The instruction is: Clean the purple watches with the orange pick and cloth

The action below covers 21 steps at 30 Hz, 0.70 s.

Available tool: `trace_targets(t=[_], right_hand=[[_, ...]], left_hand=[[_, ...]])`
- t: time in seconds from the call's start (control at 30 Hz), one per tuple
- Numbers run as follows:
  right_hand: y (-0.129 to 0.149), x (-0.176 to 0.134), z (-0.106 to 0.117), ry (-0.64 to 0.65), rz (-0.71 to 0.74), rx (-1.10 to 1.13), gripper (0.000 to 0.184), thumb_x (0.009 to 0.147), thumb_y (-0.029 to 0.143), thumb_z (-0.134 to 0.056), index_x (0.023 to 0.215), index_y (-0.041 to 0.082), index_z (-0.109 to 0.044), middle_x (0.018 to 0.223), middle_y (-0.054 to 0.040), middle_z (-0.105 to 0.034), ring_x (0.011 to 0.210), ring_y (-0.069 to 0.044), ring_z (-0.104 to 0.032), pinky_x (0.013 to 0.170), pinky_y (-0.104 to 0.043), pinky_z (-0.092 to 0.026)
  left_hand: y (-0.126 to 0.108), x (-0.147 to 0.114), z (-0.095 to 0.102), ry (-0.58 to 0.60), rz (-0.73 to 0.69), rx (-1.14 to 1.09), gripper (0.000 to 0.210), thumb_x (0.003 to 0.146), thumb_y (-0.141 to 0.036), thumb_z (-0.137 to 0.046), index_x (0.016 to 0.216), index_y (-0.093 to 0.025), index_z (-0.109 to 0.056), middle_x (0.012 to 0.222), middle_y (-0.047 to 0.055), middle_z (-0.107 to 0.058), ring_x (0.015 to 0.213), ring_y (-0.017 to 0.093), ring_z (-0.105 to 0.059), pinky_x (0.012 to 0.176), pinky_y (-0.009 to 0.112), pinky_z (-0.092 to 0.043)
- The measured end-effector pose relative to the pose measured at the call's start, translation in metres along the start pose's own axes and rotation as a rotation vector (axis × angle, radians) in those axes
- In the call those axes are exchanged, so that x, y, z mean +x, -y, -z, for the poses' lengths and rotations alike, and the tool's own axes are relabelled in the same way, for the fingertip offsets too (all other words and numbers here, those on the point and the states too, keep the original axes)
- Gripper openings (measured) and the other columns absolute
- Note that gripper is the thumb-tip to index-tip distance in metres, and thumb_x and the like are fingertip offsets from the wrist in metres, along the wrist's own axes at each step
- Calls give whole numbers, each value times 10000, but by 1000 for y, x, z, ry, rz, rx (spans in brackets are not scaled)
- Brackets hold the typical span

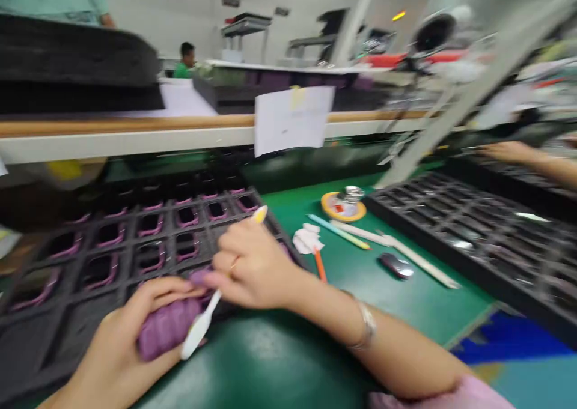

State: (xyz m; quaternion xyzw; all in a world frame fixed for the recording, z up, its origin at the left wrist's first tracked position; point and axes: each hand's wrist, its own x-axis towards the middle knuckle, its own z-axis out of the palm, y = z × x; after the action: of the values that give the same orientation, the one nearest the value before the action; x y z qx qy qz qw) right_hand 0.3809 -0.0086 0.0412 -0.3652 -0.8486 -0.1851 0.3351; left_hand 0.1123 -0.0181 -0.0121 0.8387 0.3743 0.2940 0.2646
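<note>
A purple ribbed piece [169, 329] sits in the left hand [119, 334], over the near right edge of a black compartment tray [22, 358]; its long axis slants from lower left to upper right of the view, its blunt lower end pointing back toward the person. It lies between the thumb and the fingers of that grip, which is closed around it, the thumb side below and the fingers above. A smaller purple bit shows by the right fingertips; whether it is joined to the piece, I cannot tell. The right hand [259, 268] has its grip curled tight on a white tool [201, 328], whose broad rounded end slopes down across the piece's right end; whether it touches is blurred. A yellow-and-white tip rises above that fist. Dark pieces with purple rims [150, 224] fill many compartments beyond. On the green table [270, 361], right of the hands, are a crumpled white tissue [306, 239], a two-coloured pencil [338, 232] and a yellow-rimmed roll [328, 206]. Farther right stands a second black tray [473, 268], with a co-worker's hand [509, 151] over its far side.
</note>
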Motion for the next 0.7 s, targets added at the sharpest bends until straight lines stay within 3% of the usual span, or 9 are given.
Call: trace_targets(t=[0.07,0.17,0.33,0.5,0.63,0.7], right_hand=[[-8,-3,-2,-21,-94,-39,484,1037,321,-466,572,202,-532,602,4,-486,632,-156,-439,641,-333,-285],[-12,-2,-4,-45,-232,26,447,1032,231,-460,586,203,-487,592,5,-447,602,-157,-415,628,-341,-265],[0,-1,0,53,-7,55,441,1026,247,-450,591,206,-511,600,-6,-467,620,-168,-406,643,-349,-303],[-1,-1,-1,-4,-135,13,440,1026,237,-461,591,207,-515,613,-15,-520,629,-168,-423,661,-361,-302],[2,0,-6,20,-25,73,444,1005,226,-467,564,203,-508,585,-4,-494,622,-164,-419,653,-349,-314],[0,0,-8,-25,-77,35,466,996,205,-475,530,202,-471,566,-1,-480,607,-160,-407,640,-346,-303]], left_hand=[[-26,11,7,26,13,-33,509,800,-376,-814,1225,-320,-540,1152,-5,-777,1028,212,-766,922,309,-605],[-39,23,11,87,-35,-40,504,806,-338,-815,1233,-300,-551,1241,33,-740,1176,221,-707,1006,337,-562],[-36,19,13,98,-60,-86,588,810,-311,-818,1297,-273,-491,1275,65,-718,1207,228,-692,1023,350,-546],[-34,19,14,121,-55,-98,585,804,-309,-818,1291,-266,-498,1277,73,-720,1231,261,-679,1032,382,-531],[-34,21,14,122,-54,-107,575,820,-281,-797,1306,-259,-489,1291,80,-719,1212,254,-691,1029,368,-522],[-35,21,15,117,-42,-106,584,819,-291,-803,1305,-260,-481,1264,69,-735,1205,245,-695,1024,361,-522]])
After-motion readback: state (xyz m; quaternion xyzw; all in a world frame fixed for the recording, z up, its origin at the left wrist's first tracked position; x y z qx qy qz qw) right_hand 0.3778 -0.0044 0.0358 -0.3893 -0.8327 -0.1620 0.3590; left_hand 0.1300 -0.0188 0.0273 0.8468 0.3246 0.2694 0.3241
